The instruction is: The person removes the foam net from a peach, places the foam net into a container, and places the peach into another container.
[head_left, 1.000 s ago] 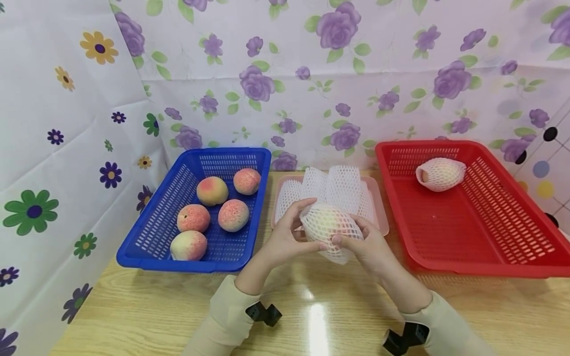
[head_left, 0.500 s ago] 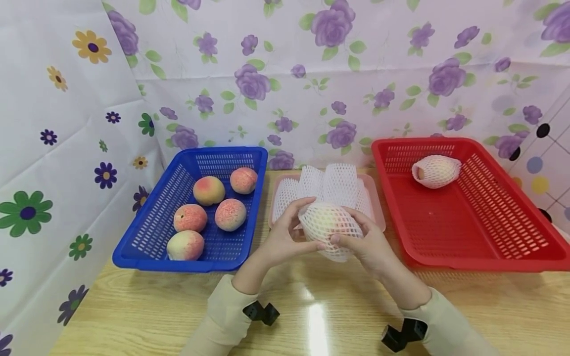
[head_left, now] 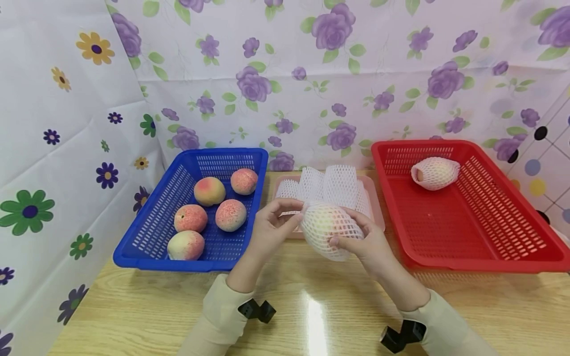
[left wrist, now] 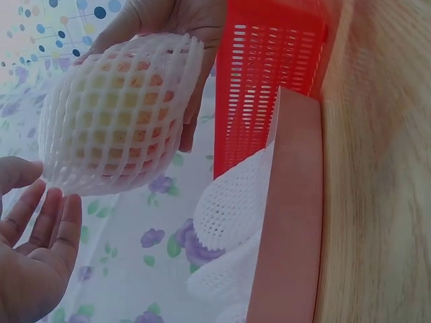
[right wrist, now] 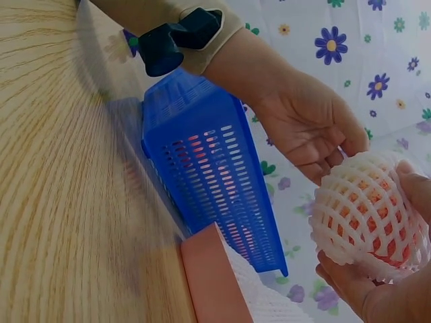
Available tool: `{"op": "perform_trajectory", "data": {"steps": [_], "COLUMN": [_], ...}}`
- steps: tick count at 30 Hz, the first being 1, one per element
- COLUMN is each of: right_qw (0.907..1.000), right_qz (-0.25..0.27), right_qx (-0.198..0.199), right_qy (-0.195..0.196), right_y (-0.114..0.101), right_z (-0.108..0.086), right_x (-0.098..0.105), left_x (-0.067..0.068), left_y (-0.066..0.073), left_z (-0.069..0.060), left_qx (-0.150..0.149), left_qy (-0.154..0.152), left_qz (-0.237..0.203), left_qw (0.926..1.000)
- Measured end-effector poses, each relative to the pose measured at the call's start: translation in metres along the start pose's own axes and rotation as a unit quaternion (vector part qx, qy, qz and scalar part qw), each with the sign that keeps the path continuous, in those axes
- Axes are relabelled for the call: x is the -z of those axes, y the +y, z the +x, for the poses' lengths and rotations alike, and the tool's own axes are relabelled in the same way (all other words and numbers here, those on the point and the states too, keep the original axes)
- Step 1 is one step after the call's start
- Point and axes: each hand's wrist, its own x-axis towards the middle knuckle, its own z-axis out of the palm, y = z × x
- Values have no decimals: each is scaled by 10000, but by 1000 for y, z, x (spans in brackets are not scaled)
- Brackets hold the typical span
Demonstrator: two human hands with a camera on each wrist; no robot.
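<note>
A peach in a white foam net sleeve (head_left: pixel 330 232) is held above the table, in front of a pink tray (head_left: pixel 378 210). My right hand (head_left: pixel 373 243) grips the netted peach from the right, its thumb on the near side. At the sleeve's left end, my left hand (head_left: pixel 268 230) pinches the net edge between thumb and fingertips. Through the mesh in the left wrist view, the peach (left wrist: pixel 111 114) looks yellow and pink. In the right wrist view the netted peach (right wrist: pixel 367 212) sits between both hands. Several white foam nets (head_left: pixel 340 185) lie in the tray.
On the left, a blue basket (head_left: pixel 122 257) holds several bare peaches (head_left: pixel 230 215). A red basket (head_left: pixel 445 264) on the right contains one netted peach (head_left: pixel 436 173) near its back. Flowered cloth (head_left: pixel 303 113) hangs behind the wooden table (head_left: pixel 285 316).
My left hand has shifted left from the peach's side to the sleeve's left end, its thumb coming off the front. My right hand keeps its hold, nearly still.
</note>
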Motion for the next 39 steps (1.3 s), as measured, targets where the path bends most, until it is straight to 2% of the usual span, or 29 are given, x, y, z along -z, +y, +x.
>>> {"op": "perform_trajectory", "data": {"steps": [4, 8, 14, 19, 21, 27, 31, 35, 39], "right_qw": [10000, 9999, 9995, 9997, 9997, 9984, 9972, 9963, 9956], "right_qz": [-54, -101, -244, -142, -158, -304, -353, -395, -459], "right_qx": [12, 64, 33, 16, -16, -226, -327, -304, -209], "right_qy": [-7, 2, 189, 186, 193, 419, 577, 705, 793], "right_y": [-1, 0, -1, -1, -1, -1, -1, -1, -1], "right_z": [0, 0, -1, 0, 0, 0, 0, -1, -1], "right_x": [0, -1, 0, 2, 2, 1, 1, 1, 1], "left_x": [1, 3, 7, 7, 6, 5, 5, 6, 6], "left_y": [1, 3, 8, 9, 10, 9, 10, 12, 14], "left_z": [0, 0, 1, 1, 1, 0, -1, -1, -1], "left_qx": [-49, -42, 296, 684, 810, 886, 1015, 1096, 1131], "left_qy": [76, -54, -632, -889, -950, -1007, -1145, -1288, -1282], "left_qz": [112, 146, 74, 135, 173, 490, 465, 512, 510], "left_qw": [9999, 9999, 9975, 9936, 9920, 9897, 9871, 9843, 9840]}}
